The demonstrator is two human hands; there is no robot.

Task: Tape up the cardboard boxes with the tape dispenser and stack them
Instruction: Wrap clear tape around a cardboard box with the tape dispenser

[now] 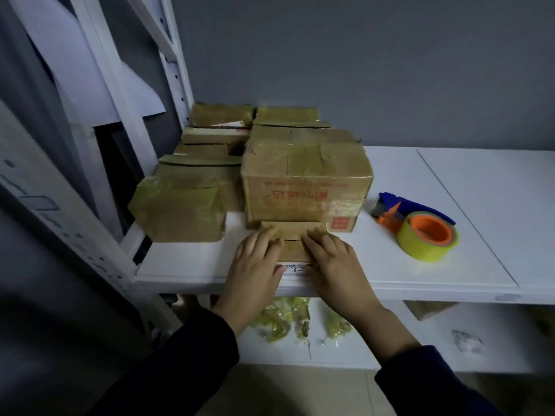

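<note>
Left hand [255,267] and right hand [335,264] press flat, fingers straight, on a small cardboard box [290,232] at the shelf's [390,268] front edge — taller box [303,187] touching at twelve o'clock, tape dispenser [420,225] apart at three o'clock.

head: worn, above | faces forward-down | close over white shelf [420,265] edge

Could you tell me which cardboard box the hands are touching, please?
The small flat box at the front of the shelf, before the tall red-printed box: the left hand and right hand both press on it; the others sit untouched.
</note>
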